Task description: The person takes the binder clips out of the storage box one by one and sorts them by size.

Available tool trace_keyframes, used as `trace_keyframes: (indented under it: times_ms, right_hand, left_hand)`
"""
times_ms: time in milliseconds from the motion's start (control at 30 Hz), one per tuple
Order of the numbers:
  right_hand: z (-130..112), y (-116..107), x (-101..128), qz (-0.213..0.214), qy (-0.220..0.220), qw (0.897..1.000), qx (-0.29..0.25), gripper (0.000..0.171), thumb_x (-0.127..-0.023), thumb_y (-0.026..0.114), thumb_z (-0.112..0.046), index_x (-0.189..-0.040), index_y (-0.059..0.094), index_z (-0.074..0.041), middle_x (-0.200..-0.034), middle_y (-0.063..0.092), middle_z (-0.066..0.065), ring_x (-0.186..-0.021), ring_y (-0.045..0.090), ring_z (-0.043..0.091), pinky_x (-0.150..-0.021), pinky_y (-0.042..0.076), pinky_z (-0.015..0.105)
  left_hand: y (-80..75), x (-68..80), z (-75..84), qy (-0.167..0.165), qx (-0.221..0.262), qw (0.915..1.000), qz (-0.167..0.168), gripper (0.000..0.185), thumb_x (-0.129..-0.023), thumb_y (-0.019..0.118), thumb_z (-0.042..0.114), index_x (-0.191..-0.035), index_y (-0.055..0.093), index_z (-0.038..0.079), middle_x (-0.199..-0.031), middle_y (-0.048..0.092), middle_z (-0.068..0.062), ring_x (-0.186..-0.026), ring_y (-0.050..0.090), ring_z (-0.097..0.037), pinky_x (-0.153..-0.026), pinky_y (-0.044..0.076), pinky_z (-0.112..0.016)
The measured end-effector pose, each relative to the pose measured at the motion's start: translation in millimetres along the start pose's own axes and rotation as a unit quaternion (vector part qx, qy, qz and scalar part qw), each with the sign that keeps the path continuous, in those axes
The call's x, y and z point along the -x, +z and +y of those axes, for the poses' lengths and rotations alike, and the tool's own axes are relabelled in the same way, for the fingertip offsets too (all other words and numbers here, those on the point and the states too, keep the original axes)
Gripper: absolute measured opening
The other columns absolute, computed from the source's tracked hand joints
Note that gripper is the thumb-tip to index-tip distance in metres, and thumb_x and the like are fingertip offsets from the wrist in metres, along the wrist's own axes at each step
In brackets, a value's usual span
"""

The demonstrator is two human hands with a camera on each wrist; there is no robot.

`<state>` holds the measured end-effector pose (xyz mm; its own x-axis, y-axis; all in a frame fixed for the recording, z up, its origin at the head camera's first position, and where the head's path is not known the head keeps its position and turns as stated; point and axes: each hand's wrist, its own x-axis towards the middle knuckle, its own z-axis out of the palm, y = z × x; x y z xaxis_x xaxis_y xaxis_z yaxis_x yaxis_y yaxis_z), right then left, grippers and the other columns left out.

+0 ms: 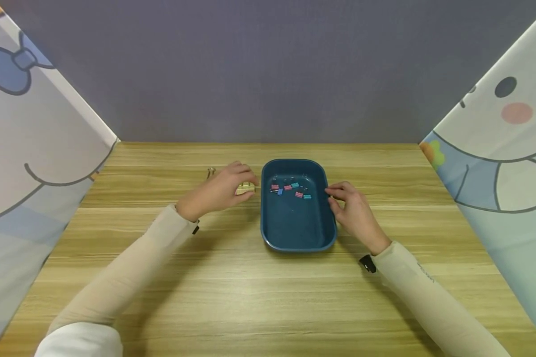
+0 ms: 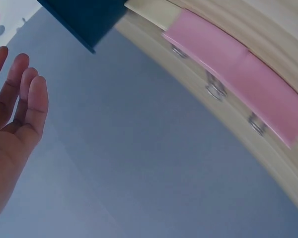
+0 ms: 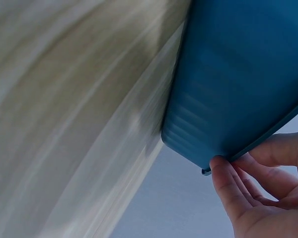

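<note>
A dark blue plastic bin (image 1: 299, 228) stands on the table, with small pink (image 1: 274, 187), teal (image 1: 307, 197) and blue binder clips (image 1: 280, 192) lying inside. My right hand (image 1: 353, 208) pinches its right rim between thumb and fingers, as the right wrist view also shows. Left of the bin, my left hand (image 1: 225, 188) hovers with loosely bent fingers and holds nothing. Beside it is a gold-coloured binder clip (image 1: 245, 188), partly hidden by the fingers. In the left wrist view, large pink binder clips (image 2: 208, 44) with silver handles lie in a row, away from the left hand (image 2: 20, 114).
Wire handles (image 1: 211, 171) stick up behind the left hand; their clip's body is hidden. The wood-grain table (image 1: 268, 302) meets a grey back panel (image 1: 268, 74). Cartoon-printed side panels (image 1: 62, 144) stand at left and right.
</note>
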<state>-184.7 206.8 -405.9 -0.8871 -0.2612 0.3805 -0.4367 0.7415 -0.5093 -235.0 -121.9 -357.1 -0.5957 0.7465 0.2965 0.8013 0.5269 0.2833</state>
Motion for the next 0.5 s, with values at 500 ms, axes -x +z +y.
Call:
trace_keyframes:
  times_ms: [500]
  right_hand:
    - [-4.1,-2.1,1.0,-0.005,0.006,1.000,-0.003,0.024,-0.088,0.061,0.003,-0.111,0.065,0.008,-0.109,0.058,0.015,-0.093,0.060,0.029,-0.069,0.051,0.040]
  left_hand:
    - [17.2,-34.4,20.5,0.047,0.001,0.9987,-0.020,0.015,-0.086,0.070,0.015,-0.099,0.067,0.009,-0.096,0.060,-0.001,-0.090,0.049,-0.017,-0.088,0.041,-0.031]
